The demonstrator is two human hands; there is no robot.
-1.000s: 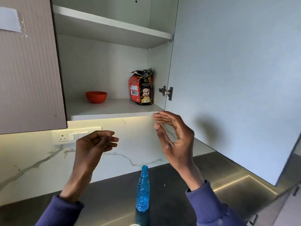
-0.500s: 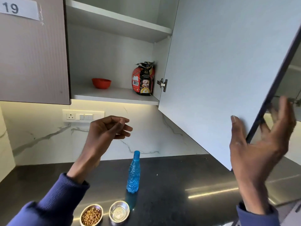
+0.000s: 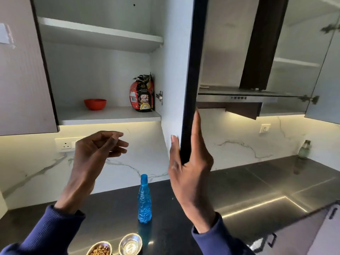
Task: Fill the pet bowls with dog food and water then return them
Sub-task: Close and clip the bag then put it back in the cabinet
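Landmark: the blue water bottle stands upright on the dark worktop; all places below are told from it.
Right hand: up and right of the bottle, its grip closed on the lower edge of the open cabinet door, thumb on the pale inner face, fingers on the far side.
Left hand: up and left of the bottle, raised in the air, fingers loosely curled, its grip slack and holding nothing.
Food bowl: below and left of the bottle at the frame's bottom edge, on the worktop, filled with brown kibble.
Water bowl: just below the bottle, beside the food bowl, shiny metal; its contents are hard to tell.
Dog food bag: high above the bottle, upright on the cabinet's lower shelf, by the right wall.
Red bowl: above and left of the bottle, on the same shelf.
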